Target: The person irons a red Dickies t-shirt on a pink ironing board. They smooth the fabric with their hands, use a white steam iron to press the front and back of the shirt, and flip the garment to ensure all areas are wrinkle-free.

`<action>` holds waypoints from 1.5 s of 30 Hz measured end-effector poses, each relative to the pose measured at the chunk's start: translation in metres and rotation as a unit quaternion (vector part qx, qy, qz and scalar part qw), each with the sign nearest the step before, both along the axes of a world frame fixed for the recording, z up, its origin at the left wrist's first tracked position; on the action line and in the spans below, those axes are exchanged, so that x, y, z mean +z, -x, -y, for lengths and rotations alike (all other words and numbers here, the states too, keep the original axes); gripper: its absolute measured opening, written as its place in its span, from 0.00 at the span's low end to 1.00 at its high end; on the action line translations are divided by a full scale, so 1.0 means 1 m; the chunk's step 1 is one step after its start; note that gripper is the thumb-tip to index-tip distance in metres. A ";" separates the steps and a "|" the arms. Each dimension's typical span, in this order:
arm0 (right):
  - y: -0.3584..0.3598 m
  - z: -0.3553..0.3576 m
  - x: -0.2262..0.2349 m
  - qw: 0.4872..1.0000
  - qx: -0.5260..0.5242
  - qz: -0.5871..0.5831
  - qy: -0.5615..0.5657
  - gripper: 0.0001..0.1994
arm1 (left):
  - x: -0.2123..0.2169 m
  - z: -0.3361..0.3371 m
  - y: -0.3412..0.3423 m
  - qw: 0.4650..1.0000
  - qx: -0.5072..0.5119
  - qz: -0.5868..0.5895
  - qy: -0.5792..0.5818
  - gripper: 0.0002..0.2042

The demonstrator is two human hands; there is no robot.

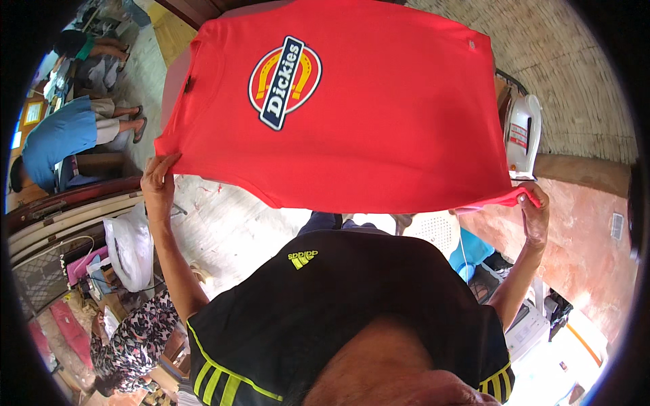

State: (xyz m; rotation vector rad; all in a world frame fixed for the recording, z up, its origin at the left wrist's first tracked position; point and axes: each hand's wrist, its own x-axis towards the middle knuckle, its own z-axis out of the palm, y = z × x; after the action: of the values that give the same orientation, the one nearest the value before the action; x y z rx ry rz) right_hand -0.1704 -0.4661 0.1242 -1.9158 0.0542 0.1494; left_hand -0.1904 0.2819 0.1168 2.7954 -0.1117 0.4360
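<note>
The left hand [157,177] and right hand [535,213] each pinch a lower corner of the red T-shirt [352,128]. It stretches flat between them, above both grips.

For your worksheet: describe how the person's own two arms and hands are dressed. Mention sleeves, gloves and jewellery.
Both forearms are bare from the elbow down. The left hand and right hand wear no gloves. No watch, ring or bracelet shows. The black shirt carries yellow-green stripes.

Bright daylight, sharp centre, fisheye-bent dark rim
</note>
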 end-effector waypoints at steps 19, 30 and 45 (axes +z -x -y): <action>0.010 -0.094 -0.049 0.971 0.154 -0.129 0.128 0.12 | -0.050 -0.012 -0.047 0.994 0.043 -0.084 0.054 0.18; -0.287 -0.335 -0.102 0.891 0.116 0.378 0.222 0.15 | -0.092 -0.078 -0.239 0.983 0.104 -0.139 0.060 0.21; -0.346 -0.410 -0.103 0.881 0.219 0.326 0.263 0.14 | -0.085 0.008 -0.246 0.993 0.052 0.084 -0.069 0.13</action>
State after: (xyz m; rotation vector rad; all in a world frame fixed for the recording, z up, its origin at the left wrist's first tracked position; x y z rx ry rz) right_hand 0.1757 -0.0559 0.0211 -2.3993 -0.8798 -0.2437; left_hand 0.0552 0.2741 0.0320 2.9051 -0.0338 0.7143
